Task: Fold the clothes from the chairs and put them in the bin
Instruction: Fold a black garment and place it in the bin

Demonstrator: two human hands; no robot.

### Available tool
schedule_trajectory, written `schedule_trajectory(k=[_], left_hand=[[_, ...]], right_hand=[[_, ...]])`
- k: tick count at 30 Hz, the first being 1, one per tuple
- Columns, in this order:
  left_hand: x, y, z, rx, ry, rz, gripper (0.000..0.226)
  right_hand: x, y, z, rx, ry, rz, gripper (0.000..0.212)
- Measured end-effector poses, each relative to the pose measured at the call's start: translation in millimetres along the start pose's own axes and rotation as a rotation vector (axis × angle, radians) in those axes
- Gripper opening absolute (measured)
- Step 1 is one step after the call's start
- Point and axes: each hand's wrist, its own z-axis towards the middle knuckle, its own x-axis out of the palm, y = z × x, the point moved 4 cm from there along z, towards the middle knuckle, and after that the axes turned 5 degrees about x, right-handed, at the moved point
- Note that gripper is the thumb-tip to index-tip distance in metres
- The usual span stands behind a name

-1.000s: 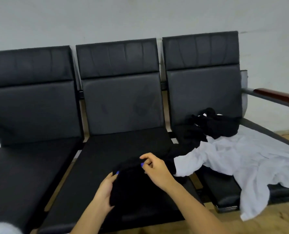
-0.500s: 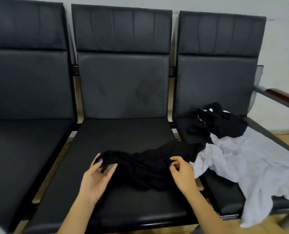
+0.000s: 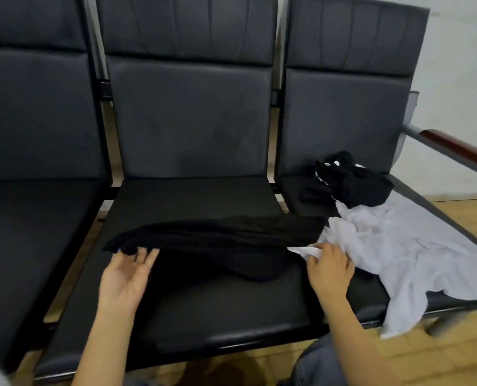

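A long black garment (image 3: 217,238) lies stretched sideways across the seat of the middle chair (image 3: 192,310). My left hand (image 3: 126,277) is palm up at its left end, and its fingertips hold the bunched cloth there. At the garment's right end my right hand (image 3: 329,271) has its fingers curled on the cloth, with a scrap of white fabric at the fingertips. A crumpled white shirt (image 3: 398,252) covers the right chair's seat and hangs over its front edge. Behind it sits a small black clothes pile (image 3: 351,185). No bin is in view.
The left chair (image 3: 31,232) has a bare seat. A wood-topped armrest (image 3: 460,149) runs along the right chair's far side. Wooden floor (image 3: 440,358) shows below the seats. My knee in grey jeans (image 3: 318,363) is at the bottom edge.
My hands have moved apart and pulled the bunched black garment out into a long strip across the middle seat. The view has moved closer and lower.
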Motion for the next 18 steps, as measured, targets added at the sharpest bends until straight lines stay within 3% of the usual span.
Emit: schedule_trajectory(k=[2, 5, 9, 11, 13, 16, 18], left_hand=[[-5.8, -22.4, 1.1, 0.065, 0.014, -0.231, 0.077], [-23.0, -53.4, 0.5, 0.164, -0.045, -0.480, 0.070], [-30.3, -56.1, -10.2, 0.189, -0.143, -0.314, 0.053], [-21.9, -42.3, -17.4, 0.144, -0.169, -0.178, 0.047], [-12.7, -32.5, -20.6, 0.132, -0.166, -0.087, 0.059], [-9.9, -27.0, -26.0, 0.123, -0.179, -0.062, 0.071], [-12.6, -26.3, -28.3, 0.115, -0.224, -0.040, 0.062]], right_hand=[[-0.5, -8.3, 3.8, 0.113, -0.002, 0.002, 0.028], [-6.8, -9.7, 7.3, 0.254, -0.088, 0.207, 0.027], [-2.3, -1.0, 6.8, 0.262, -0.094, 0.240, 0.036], [2.1, 5.3, -0.6, 0.213, -0.021, 0.169, 0.052], [0.5, 14.1, -7.9, 0.108, -0.045, 0.152, 0.056], [-2.5, 35.7, -22.7, -0.209, -0.087, 0.205, 0.051], [8.7, 46.9, -33.4, -0.382, 0.059, 0.185, 0.057]])
